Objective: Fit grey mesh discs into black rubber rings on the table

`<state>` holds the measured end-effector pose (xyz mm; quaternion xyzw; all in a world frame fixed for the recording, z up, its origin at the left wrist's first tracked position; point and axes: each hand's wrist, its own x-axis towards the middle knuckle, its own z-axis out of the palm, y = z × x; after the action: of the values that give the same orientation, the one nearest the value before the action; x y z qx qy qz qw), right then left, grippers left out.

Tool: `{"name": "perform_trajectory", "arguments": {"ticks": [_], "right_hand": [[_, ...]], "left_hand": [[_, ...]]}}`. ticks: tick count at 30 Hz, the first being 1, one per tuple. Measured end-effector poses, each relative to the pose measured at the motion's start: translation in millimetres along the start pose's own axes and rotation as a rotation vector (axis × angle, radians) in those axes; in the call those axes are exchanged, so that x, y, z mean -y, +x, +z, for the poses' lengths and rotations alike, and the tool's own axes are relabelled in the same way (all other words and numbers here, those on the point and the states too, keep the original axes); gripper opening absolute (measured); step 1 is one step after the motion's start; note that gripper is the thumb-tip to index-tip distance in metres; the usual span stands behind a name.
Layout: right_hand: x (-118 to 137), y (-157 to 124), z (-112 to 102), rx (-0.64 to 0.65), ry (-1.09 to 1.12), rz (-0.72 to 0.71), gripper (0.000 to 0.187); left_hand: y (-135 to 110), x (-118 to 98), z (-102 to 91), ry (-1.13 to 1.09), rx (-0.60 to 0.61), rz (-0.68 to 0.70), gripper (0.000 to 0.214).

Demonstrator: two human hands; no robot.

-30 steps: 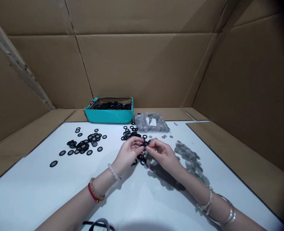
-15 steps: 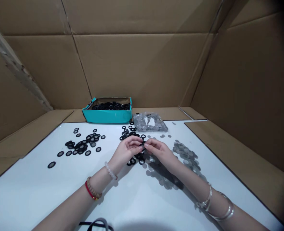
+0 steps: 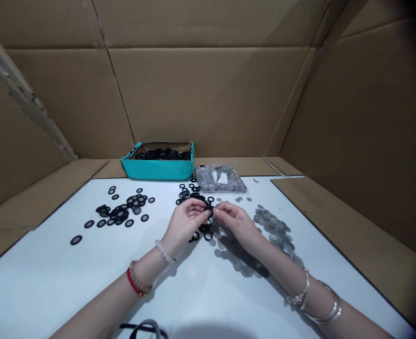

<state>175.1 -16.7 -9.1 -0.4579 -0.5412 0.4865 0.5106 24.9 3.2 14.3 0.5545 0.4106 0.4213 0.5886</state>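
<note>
My left hand [image 3: 187, 220] pinches a small black ring [image 3: 210, 213] over the middle of the white table. At the ring's right side, the thumb and fingers of my right hand [image 3: 234, 220] are closed on it as well; whether a grey disc sits inside it is too small to tell. Loose black rings [image 3: 208, 236] lie in a pile under and behind both hands. Beneath my right hand and forearm spread flat grey mesh-like discs [image 3: 243, 268], partly in shadow. More grey discs [image 3: 273, 223] are heaped to the right.
Black rings with grey centres [image 3: 118, 215] are scattered at the left. A teal box [image 3: 158, 169] of black rings stands at the back, beside a clear bag [image 3: 222, 181] of grey discs. Cardboard walls [image 3: 208, 94] surround the table. A dark strap [image 3: 144, 329] lies at the front edge.
The fingers of both hands have shifted slightly around the ring, and the left wrist has moved a little to the right. Nothing else has visibly moved.
</note>
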Motion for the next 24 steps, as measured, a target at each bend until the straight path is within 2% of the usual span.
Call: {"name": "perform_trajectory", "arguments": {"ticks": [5, 10, 14, 21, 24], "right_hand": [[0.5, 0.7, 0.3, 0.003, -0.026, -0.009, 0.028], [-2.3, 2.1, -1.4, 0.081, -0.065, -0.019, 0.027], [-6.2, 1.9, -3.0, 0.074, -0.094, -0.098, 0.023], [-1.3, -2.8, -4.4, -0.009, -0.321, -0.288, 0.020], [0.3, -2.7, -5.8, 0.003, -0.324, -0.287, 0.020]], "left_hand": [[1.3, 2.7, 2.0, -0.021, -0.021, 0.006, 0.017], [0.0, 5.6, 1.4, -0.119, -0.012, -0.011, 0.022], [-1.4, 4.9, 1.1, -0.144, 0.008, 0.012, 0.023], [0.4, 5.6, 1.9, -0.073, -0.006, 0.063, 0.024], [1.4, 5.5, -1.7, -0.092, 0.040, 0.038, 0.026]]}}
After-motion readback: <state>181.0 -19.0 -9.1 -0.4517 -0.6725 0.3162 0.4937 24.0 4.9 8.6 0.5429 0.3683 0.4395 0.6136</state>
